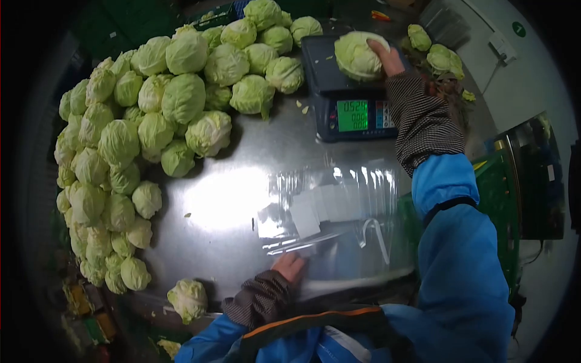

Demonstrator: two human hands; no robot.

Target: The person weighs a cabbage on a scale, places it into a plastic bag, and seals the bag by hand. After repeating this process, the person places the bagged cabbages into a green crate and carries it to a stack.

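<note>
A pale green cabbage is on the platform of the digital scale, at the back right. My right hand is closed on its right side, thumb over the top. The green display shows figures, the top row reading about 0.524. Near the front edge of the metal table, my left hand has its fingers drawn together at the near edge of clear plastic bags. White paper labels show among the bags. Both wrists are covered by dark checked sleeves.
A big heap of cabbages covers the table's left and back. One cabbage sits alone at the front edge. Two trimmed cabbages and loose leaves lie right of the scale. A green crate stands beside the table at right.
</note>
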